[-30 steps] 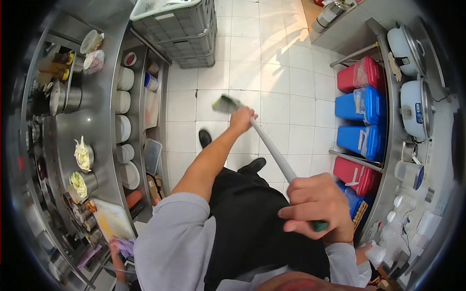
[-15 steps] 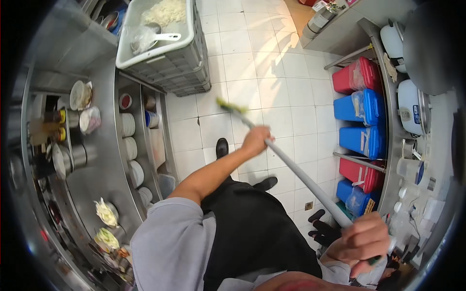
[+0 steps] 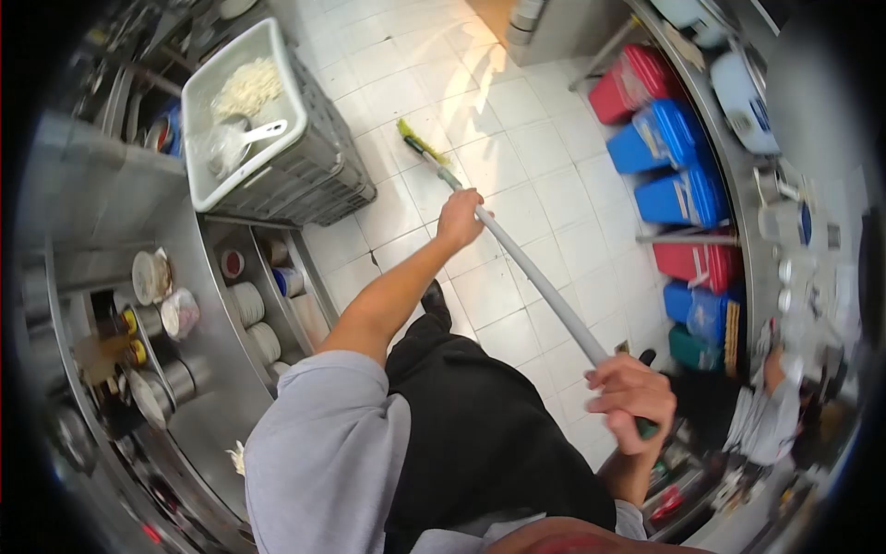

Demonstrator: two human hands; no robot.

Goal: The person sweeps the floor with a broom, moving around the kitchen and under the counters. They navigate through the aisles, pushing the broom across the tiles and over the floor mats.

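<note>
A broom with a long grey handle (image 3: 540,279) runs diagonally across the view. Its yellow-green bristle head (image 3: 422,141) is at the far end, low over the white floor tiles. My left hand (image 3: 460,219) wraps round the lower handle, not far above the head. Higher up, my right hand (image 3: 632,397) grips the handle near its dark green end cap, which pokes out below the fingers. The broom head lies to the right of a stacked grey crate.
The crate's white-rimmed tub (image 3: 198,175) holds pale food and a white-handled scoop. A steel counter with shelved plates (image 3: 247,303) lines the left. Red and blue lidded bins (image 3: 678,196) fill the right shelf. Another person (image 3: 761,420) is at lower right.
The broom head has moved farther forward and slightly left, both hands travelling with it. My right hand has come up and inward. The whole view has turned and shifted.
</note>
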